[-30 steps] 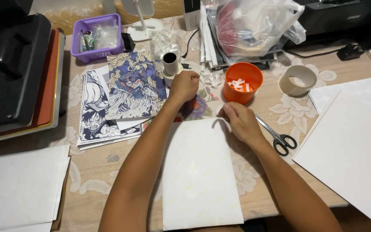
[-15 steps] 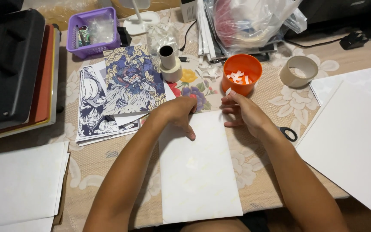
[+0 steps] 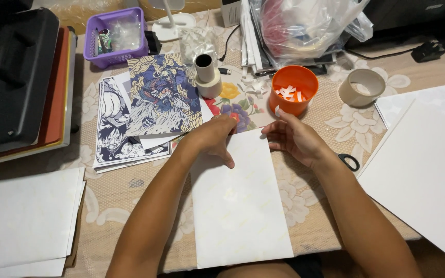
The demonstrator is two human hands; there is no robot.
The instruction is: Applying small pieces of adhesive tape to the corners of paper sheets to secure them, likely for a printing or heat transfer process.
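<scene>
Head view. A white sheet (image 3: 240, 201) lies flat on the table (image 3: 114, 198) directly before the person, its near edge at 6 o'clock overhanging the table's edge.

The left hand (image 3: 213, 138) rests palm-down on the sheet's far left corner, at 11 o'clock of the sheet, fingers loosely curled, forefinger pressing the paper; it grips nothing.

The right hand (image 3: 295, 139) sits at the far right corner, at 1 o'clock, fingers half-open and curved at the sheet's edge (whether they pinch the edge cannot be told).

Judged progress: sheet laid square and steadied; nothing lies on it and no cut or mark shows.

Scissors (image 3: 348, 162) lie just beside the right wrist at 3 o'clock, untouched. An orange cup (image 3: 294, 89) of paper scraps stands at 12 o'clock, printed pictures (image 3: 150, 110) at 10 o'clock.
</scene>
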